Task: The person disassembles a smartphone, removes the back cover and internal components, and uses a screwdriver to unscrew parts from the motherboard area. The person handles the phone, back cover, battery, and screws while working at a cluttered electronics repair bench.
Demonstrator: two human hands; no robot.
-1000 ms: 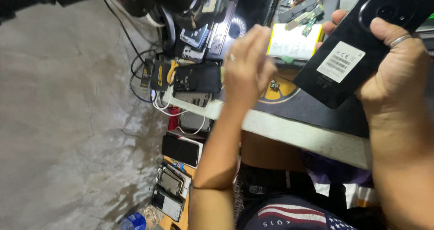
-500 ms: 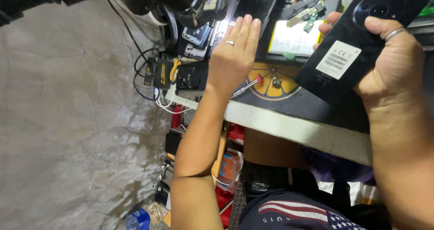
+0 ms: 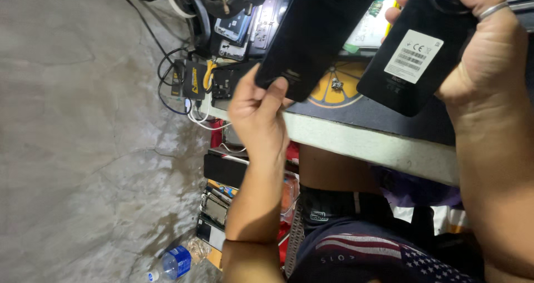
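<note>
The left hand (image 3: pixel 258 113) gripped the lower end of a black phone panel (image 3: pixel 314 35), thumb pressed on its face, holding it up over the tabletop (image 3: pixel 361 144). The panel's upper end ran out of the top of the view. The right hand (image 3: pixel 481 55), a ring on one finger, was clamped on a black phone back cover (image 3: pixel 411 66) held just beside the panel, the two apart. A white rectangular label (image 3: pixel 414 56) with a barcode sat on the cover's middle; its small print was too fine to make out. The cover's top, with a round camera ring, was mostly hidden under the fingers and cut off by the frame.

Between the two pieces a dark work mat (image 3: pixel 361 113) showed a round yellow emblem (image 3: pixel 334 88), partly covered. Behind lay a tangle of cables (image 3: pixel 178 88) and a black and yellow tool (image 3: pixel 196 80), hard to identify. Below the tabletop edge, stacked phones (image 3: pixel 219 202) stood on a lower shelf, and a clear plastic bottle with a blue label (image 3: pixel 177 262) lay on the grey concrete floor (image 3: pixel 83 149).
</note>
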